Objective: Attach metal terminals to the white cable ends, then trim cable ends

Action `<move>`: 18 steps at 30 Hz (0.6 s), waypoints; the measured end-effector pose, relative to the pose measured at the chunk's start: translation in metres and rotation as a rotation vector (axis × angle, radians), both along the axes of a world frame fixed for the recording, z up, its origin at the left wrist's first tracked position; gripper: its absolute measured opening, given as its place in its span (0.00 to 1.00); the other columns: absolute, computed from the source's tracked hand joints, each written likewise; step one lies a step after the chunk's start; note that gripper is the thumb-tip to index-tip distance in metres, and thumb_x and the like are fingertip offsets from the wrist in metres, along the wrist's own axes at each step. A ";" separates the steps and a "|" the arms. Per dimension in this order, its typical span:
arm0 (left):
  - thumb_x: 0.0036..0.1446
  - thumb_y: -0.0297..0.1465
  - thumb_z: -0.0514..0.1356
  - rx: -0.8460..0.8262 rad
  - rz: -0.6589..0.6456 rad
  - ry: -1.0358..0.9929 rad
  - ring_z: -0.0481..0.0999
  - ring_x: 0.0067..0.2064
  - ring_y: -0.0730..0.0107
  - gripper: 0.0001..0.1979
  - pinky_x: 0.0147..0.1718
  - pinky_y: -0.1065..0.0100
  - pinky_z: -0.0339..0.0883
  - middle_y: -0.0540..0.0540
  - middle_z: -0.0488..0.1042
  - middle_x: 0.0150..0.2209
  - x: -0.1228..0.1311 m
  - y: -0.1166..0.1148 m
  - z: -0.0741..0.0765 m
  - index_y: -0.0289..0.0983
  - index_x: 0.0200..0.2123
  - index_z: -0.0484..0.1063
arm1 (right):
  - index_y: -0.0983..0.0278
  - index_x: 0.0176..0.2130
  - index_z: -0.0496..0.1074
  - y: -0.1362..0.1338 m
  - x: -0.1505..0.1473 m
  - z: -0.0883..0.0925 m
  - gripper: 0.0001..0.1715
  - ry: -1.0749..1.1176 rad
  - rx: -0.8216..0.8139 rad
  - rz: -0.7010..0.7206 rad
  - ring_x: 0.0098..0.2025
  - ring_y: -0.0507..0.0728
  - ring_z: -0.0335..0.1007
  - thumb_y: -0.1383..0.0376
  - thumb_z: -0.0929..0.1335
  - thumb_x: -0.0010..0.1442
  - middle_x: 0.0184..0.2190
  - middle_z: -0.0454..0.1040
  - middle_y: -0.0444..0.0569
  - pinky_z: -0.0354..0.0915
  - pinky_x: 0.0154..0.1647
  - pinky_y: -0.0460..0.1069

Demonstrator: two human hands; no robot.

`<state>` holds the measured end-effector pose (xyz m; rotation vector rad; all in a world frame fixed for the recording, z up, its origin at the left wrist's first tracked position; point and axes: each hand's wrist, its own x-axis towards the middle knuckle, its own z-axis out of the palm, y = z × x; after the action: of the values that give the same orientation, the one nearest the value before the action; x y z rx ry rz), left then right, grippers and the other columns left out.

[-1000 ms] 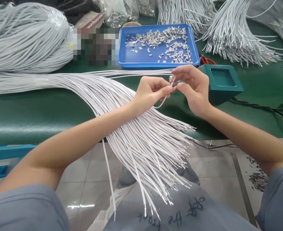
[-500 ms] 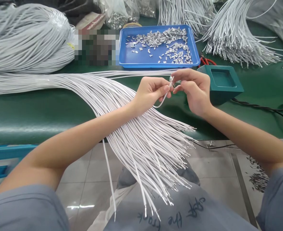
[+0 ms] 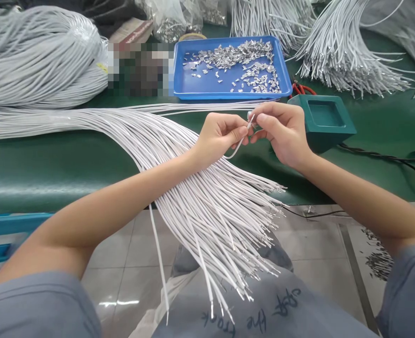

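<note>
My left hand is closed in a pinch on a white wire, just below its end. The wire's tip points up between both hands. At that tip my right hand has its index finger and thumb bent around a small silvery metal terminal, partly hidden by the fingers. A thick bundle of white wires lies under my left forearm, its stripped ends fanning over the table edge and my lap. Behind the hands, a blue tray holds many loose metal terminals.
A green box-shaped device stands right of my right hand, with red-handled pliers behind it and a black cable beside it. Grey wire coils lie at the left. More wire bundles and bags of metal parts are at the back.
My right hand has shifted slightly left, its thumb and index finger drawing closer to the wire's tip. My left hand keeps its pinch on the wire.
</note>
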<state>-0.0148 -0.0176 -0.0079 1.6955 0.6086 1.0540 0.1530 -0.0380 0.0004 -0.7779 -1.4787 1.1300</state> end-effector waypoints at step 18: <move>0.53 0.48 0.66 0.066 0.035 -0.029 0.73 0.25 0.77 0.19 0.24 0.73 0.69 0.49 0.75 0.23 -0.002 0.002 -0.001 0.35 0.27 0.76 | 0.59 0.35 0.74 0.003 0.004 -0.002 0.11 -0.092 0.038 -0.115 0.34 0.52 0.71 0.55 0.68 0.60 0.33 0.74 0.45 0.70 0.29 0.46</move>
<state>-0.0164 -0.0161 -0.0090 1.7290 0.5924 1.1321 0.1566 -0.0349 -0.0018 -0.8872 -1.5071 0.9886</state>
